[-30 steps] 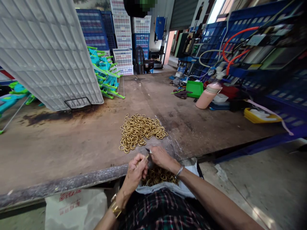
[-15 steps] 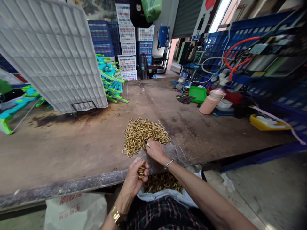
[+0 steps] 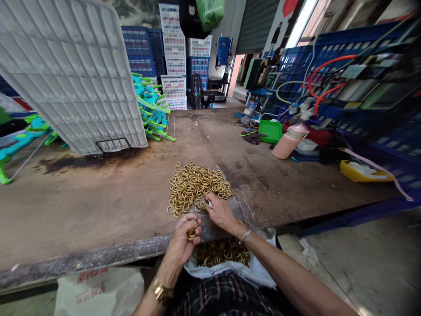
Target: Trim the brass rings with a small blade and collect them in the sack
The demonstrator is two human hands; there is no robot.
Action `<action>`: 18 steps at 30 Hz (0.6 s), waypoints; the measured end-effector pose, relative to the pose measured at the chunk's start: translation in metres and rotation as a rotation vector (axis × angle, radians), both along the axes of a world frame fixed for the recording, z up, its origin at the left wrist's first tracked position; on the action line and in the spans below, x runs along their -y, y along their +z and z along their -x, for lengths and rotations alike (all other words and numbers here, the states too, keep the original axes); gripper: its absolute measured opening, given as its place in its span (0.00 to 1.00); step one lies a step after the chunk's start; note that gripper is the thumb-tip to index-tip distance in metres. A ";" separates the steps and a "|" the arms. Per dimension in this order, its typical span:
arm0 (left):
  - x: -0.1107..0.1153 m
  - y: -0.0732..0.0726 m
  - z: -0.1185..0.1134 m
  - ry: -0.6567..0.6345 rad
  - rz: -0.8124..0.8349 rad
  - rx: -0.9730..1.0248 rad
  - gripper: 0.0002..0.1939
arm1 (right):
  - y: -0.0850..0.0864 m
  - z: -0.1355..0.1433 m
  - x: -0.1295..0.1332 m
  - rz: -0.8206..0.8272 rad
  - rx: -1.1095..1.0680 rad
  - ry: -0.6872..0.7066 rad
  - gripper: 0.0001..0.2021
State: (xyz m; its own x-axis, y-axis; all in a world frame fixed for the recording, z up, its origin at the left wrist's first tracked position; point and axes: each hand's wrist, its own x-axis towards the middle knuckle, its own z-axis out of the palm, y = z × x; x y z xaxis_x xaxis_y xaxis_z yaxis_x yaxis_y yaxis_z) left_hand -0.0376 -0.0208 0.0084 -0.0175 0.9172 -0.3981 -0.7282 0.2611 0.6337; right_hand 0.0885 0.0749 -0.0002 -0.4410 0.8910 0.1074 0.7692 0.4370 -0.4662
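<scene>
Several gold-coloured metal rings (image 3: 191,234) are bunched in my left hand (image 3: 182,239), its fingers curled round them just above the table's front edge. A loose pile of the same rings (image 3: 190,184) lies on the table in front of me. At the pile's near right side is my right hand (image 3: 221,211), fingers bent and close together, with something white and dark at the fingertips. Whether a ring is pinched there is hidden. A few rings (image 3: 199,205) lie just left of those fingertips. Below the table edge, an open white sack (image 3: 213,270) holds many more rings.
The brown table (image 3: 131,193) bears a grey ribbed panel (image 3: 79,83) on the left, beside green and turquoise frames (image 3: 153,109). To the right stand a pink bottle (image 3: 289,141), a green tray (image 3: 271,131) and a yellow tray (image 3: 365,173). A printed white bag (image 3: 98,292) is low on the left.
My right hand has drawn slightly right and towards me from the pile, and a few rings now show separately by its fingertips. The left hand still holds its rings, almost unmoved.
</scene>
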 end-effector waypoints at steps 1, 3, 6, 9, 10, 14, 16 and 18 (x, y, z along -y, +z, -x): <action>-0.001 0.000 -0.001 0.021 -0.007 -0.058 0.13 | 0.001 -0.003 0.002 -0.013 -0.028 0.032 0.07; -0.003 -0.001 -0.004 0.057 -0.023 -0.219 0.13 | 0.003 -0.008 0.007 -0.029 -0.066 0.102 0.08; -0.005 -0.004 -0.006 0.043 -0.041 -0.444 0.16 | 0.008 -0.011 0.016 -0.043 -0.130 0.207 0.10; -0.006 -0.006 -0.007 -0.012 -0.047 -0.533 0.16 | 0.011 -0.010 0.023 -0.047 -0.206 0.274 0.08; -0.006 -0.007 -0.007 -0.015 -0.047 -0.542 0.16 | 0.012 -0.009 0.024 -0.032 -0.241 0.277 0.07; -0.004 -0.008 -0.006 0.024 -0.059 -0.567 0.15 | 0.014 -0.003 0.027 0.137 -0.447 0.144 0.06; -0.002 -0.007 -0.006 0.037 -0.071 -0.619 0.15 | 0.014 0.000 0.029 0.295 -0.535 0.042 0.08; -0.001 -0.004 -0.006 0.043 -0.104 -0.712 0.15 | 0.012 0.002 0.031 0.507 -0.600 -0.030 0.13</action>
State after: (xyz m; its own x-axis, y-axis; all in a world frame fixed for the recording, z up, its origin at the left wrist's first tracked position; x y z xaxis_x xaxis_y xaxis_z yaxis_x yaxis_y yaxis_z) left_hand -0.0316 -0.0201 0.0041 -0.2776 0.9422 -0.1875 -0.1379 0.1541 0.9784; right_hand 0.0868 0.0439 0.0115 -0.4116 0.9056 -0.1029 0.3310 0.0433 -0.9426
